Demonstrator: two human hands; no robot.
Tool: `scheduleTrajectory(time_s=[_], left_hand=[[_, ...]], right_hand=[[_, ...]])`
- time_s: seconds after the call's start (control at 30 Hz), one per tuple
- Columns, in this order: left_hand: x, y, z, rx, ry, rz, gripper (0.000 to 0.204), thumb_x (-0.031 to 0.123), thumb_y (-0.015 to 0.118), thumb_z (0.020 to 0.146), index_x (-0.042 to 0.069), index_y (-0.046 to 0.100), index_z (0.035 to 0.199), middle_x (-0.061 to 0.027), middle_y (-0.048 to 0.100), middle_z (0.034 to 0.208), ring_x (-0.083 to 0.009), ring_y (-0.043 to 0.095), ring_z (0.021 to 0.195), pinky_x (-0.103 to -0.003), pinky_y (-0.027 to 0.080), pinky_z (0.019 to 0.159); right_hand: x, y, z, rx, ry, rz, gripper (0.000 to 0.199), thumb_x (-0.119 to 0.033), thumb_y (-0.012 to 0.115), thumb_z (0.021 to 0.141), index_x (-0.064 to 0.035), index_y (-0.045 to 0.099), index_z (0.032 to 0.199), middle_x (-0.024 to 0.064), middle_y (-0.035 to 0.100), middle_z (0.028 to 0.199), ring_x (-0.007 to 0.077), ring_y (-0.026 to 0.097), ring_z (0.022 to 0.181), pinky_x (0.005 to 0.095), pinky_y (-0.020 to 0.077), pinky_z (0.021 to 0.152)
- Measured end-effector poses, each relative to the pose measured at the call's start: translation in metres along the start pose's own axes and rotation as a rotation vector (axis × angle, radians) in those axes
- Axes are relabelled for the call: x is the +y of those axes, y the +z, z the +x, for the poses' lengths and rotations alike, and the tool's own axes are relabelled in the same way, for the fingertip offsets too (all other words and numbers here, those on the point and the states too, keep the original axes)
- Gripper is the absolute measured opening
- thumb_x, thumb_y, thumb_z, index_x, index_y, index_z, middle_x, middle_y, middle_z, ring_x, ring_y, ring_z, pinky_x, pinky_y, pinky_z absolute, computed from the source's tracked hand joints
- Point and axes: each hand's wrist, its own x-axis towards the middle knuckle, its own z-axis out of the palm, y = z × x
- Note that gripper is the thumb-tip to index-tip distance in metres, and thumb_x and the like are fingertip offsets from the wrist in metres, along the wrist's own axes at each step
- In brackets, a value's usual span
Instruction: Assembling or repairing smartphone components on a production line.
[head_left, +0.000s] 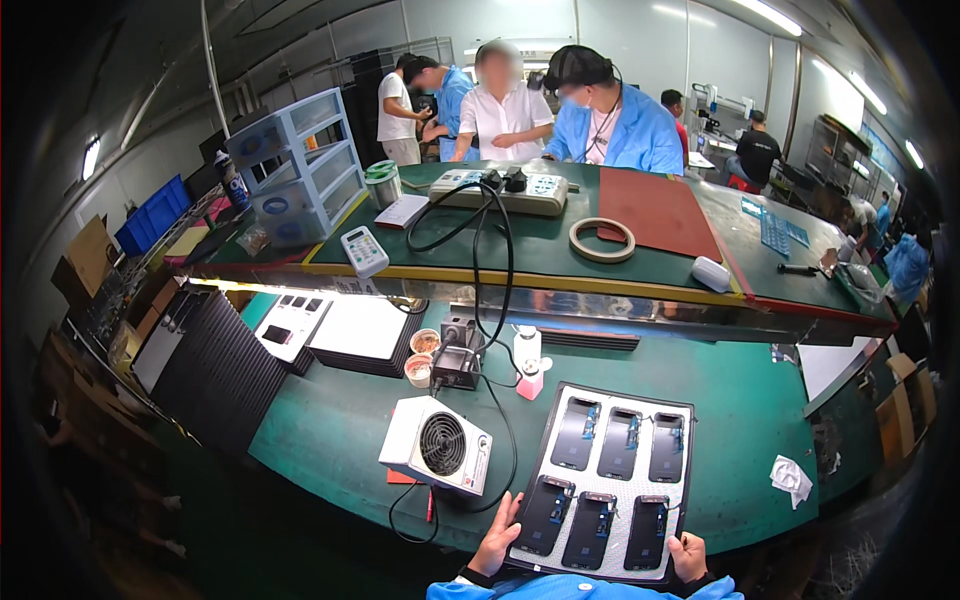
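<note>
Six dark phone screen panels [610, 470], two rows of three, lying flat in a black tray [690, 455] on the near part of the green bench [750, 420]. Left hand [497, 540] curled over the tray's near left edge, fingers spread on its rim, gripping. Right hand [688, 557] clasping the near right corner, thumb on top. Just left of the tray, a small white fan unit [437, 445] with a round grille, cable looping beside it. Farther off, a small black device [458, 362], two little cups [422, 355] and a white bottle [527, 347]. On the raised far shelf, a power strip [500, 190], tape ring [602, 239] and red mat [655, 212]. Beyond, several people standing. At far right on the bench, a crumpled white cloth [791, 476].
</note>
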Motion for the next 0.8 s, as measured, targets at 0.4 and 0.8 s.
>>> scheduleTrajectory(time_s=[0.4,0.8], left_hand=[[-0.007,-0.004,0.003,-0.026,0.032,0.005,0.073,0.016,0.046,0.097,-0.004,0.006,0.155,-0.0141,0.015,0.163,-0.0217,0.017,0.150,-0.035,0.015,0.120],[-0.002,-0.001,0.003,-0.033,0.010,-0.022,0.071,0.018,0.047,0.097,-0.004,0.010,0.154,-0.0153,0.021,0.160,-0.0227,0.023,0.148,-0.035,0.017,0.120]], right_hand=[[0.002,0.000,0.000,-0.004,0.017,0.061,0.039,-0.021,0.065,0.093,-0.0071,0.047,0.062,-0.0055,0.048,0.061,0.0038,0.039,0.058,0.0250,0.0337,0.051],[-0.007,0.002,-0.001,-0.006,0.017,0.059,0.035,-0.020,0.064,0.093,-0.0048,0.049,0.065,-0.0056,0.049,0.063,0.0037,0.039,0.059,0.0252,0.0344,0.051]])
